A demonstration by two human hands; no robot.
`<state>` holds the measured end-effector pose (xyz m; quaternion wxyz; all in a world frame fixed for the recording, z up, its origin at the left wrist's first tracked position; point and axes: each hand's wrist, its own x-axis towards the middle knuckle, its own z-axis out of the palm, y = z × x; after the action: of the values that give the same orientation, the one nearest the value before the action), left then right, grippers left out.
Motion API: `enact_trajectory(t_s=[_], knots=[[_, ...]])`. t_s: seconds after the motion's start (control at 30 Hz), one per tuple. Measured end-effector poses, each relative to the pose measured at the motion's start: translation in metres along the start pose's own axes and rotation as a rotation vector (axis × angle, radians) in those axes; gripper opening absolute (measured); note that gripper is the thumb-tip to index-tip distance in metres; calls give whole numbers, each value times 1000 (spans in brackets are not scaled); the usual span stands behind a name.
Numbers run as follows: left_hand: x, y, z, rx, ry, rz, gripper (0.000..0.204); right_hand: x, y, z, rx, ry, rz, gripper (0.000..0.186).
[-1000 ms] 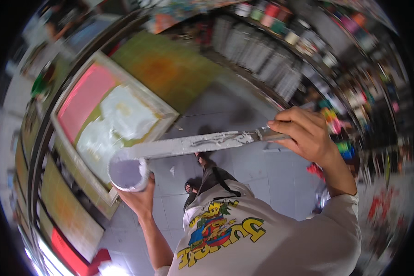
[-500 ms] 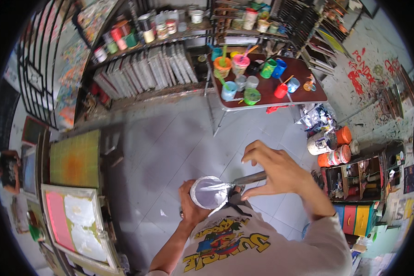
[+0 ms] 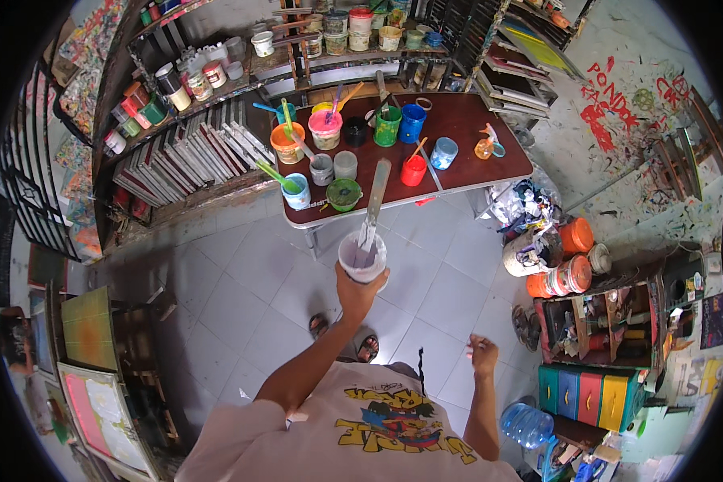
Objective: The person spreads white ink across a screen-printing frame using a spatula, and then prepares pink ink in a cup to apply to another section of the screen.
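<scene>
My left hand point(image 3: 357, 296) is closed around a whitish plastic tub point(image 3: 363, 269), held out in front of me just short of the table's near edge. Inside the tub is some pale grey-lilac paint. A long paint-smeared spatula point(image 3: 375, 201) stands in it, its upper end reaching over the tabletop. Down at my right side, my right hand point(image 3: 482, 353) hangs apart from everything, its fingers curled in with nothing visible in them.
A dark red folding table point(image 3: 490, 153) holds several paint tubs, some with stirring sticks, and a small spray bottle point(image 3: 484, 146). Shelves with jars and stacked frames point(image 3: 193, 165) line the back. Buckets point(image 3: 570, 275), a coloured drawer unit point(image 3: 586, 395) and a water jug point(image 3: 526, 424) stand right.
My left hand has carried the tub forward from my body toward the table. My right hand has left the spatula's side and dropped to the right, its fingers curling in. The view has shifted closer to the table.
</scene>
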<state>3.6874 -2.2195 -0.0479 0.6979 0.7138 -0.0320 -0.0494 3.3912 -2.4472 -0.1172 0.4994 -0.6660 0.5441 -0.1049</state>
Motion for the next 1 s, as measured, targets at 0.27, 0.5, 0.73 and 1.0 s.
enact_trajectory(t_s=[0.27, 0.5, 0.73, 1.0], knots=[[156, -68, 123, 171, 166, 225, 97, 96, 96, 37, 79, 123, 392, 45], [267, -121, 189, 492, 309, 294, 99, 177, 118, 39, 16, -121, 633, 73], [321, -135, 216, 359, 279, 102, 102, 262, 52, -9, -208, -198, 500, 70], [341, -147, 223, 455, 204, 45, 119, 381, -27, -11, -351, -268, 245, 66]])
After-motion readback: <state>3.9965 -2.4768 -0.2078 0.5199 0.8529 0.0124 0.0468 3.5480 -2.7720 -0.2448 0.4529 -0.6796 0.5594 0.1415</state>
